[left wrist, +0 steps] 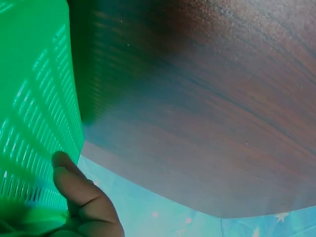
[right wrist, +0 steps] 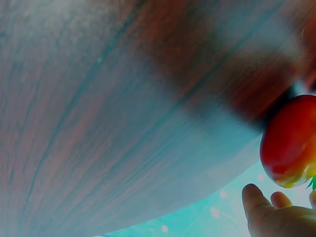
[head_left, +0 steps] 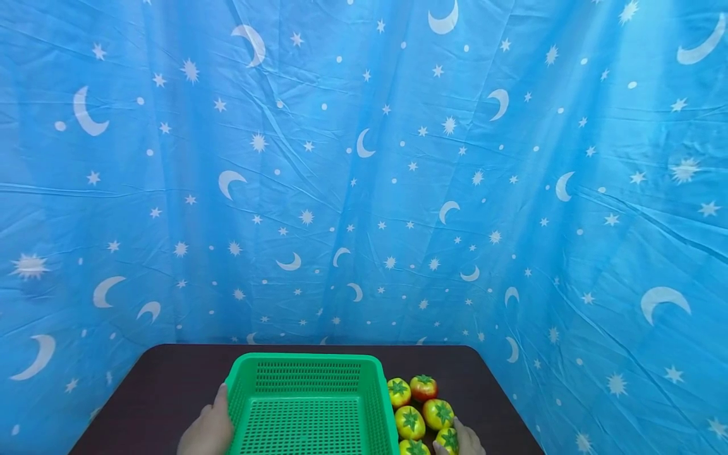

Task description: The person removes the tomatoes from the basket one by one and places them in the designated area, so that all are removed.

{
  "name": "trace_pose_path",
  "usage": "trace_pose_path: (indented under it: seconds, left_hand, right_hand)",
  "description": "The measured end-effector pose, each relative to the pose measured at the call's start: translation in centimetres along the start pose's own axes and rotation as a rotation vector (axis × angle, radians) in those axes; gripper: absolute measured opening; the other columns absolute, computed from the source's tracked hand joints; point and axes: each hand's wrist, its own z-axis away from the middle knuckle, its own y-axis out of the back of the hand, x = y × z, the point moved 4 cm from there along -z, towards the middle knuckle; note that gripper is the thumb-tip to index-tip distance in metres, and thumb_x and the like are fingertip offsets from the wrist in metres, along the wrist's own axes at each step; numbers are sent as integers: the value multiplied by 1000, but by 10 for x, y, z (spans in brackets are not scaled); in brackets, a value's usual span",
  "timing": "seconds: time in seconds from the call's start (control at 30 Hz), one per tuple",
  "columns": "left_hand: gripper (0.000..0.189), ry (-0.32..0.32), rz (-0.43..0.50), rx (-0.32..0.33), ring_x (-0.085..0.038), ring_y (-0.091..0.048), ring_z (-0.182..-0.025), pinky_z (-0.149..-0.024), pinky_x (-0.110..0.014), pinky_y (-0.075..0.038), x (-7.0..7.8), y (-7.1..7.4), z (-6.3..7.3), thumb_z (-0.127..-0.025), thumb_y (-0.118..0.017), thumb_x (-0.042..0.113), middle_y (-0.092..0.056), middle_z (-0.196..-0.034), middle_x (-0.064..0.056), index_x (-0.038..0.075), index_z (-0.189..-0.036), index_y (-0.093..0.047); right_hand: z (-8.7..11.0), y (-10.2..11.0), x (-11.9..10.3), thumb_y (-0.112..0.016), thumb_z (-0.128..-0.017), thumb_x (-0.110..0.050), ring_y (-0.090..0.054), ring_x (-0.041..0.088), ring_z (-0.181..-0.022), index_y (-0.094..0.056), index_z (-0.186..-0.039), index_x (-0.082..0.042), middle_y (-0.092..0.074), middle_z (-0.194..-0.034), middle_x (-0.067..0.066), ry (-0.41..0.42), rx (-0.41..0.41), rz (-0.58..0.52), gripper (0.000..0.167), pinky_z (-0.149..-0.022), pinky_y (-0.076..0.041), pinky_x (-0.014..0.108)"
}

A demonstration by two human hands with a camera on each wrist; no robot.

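A green plastic basket (head_left: pixel 304 374) with slotted walls stands on the dark table, nothing inside its visible part. My left hand (head_left: pixel 209 426) holds it by the left side; in the left wrist view the fingers (left wrist: pixel 81 190) lie along its outer wall (left wrist: pixel 42 98). Just right of the basket, several red-and-yellow tomatoes with green star-shaped tops sit close together. My right hand (head_left: pixel 463 440) grips the nearest right-hand tomato (head_left: pixel 447 438), thumb and fingers on opposite sides. Beyond the right fingertips (right wrist: pixel 254 195) in the right wrist view shows a red tomato (right wrist: pixel 289 140).
Other tomatoes include one at the back (head_left: pixel 423 387) and one beside the basket wall (head_left: pixel 409 422). The dark wood-grain table (head_left: pixel 170 392) has rounded far corners. A blue curtain (head_left: pixel 318 189) with white moons and stars hangs behind it and along both sides.
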Motion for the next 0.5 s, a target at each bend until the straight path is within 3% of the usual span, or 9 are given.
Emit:
trace_pose_path:
  seconds: [0.23, 0.3, 0.4, 0.5]
  left_hand:
    - [73, -16, 12, -59, -32, -66, -90, -72, -48, -52, 0, 6, -2, -96, -54, 6, -62, -107, -27, -16, -151, -12]
    - [75, -21, 5, -72, -37, -66, -93, -72, -49, -52, 0, 8, -1, -95, -57, 7, -60, -113, -32, -16, -151, -13]
    - [80, -29, -8, -65, -51, -60, -103, -77, -56, -52, -1, 12, 1, -95, -63, 14, -43, -133, -42, -11, -154, -15]
    - [86, -52, -27, -39, -65, -46, -117, -81, -66, -49, -3, 19, 5, -94, -68, 24, -20, -148, -45, -5, -156, -16]
  right_hand:
    - [6, 8, -4, -66, -83, -67, -52, 53, -118, -50, -143, 2, -55, -133, 31, 45, 57, -35, 93, -97, -43, 66]
    - [8, 11, -7, -67, -85, -63, -51, 54, -120, -50, -143, 2, -53, -134, 32, 55, 73, -43, 89, -99, -41, 68]
    - [10, 19, -15, -70, -87, -53, -49, 54, -123, -50, -143, 2, -52, -136, 33, 92, 62, -46, 81, -101, -38, 69]
    - [8, 27, -33, -74, -88, -38, -44, 56, -127, -48, -144, 4, -48, -139, 35, 188, -50, -94, 74, -103, -34, 71]
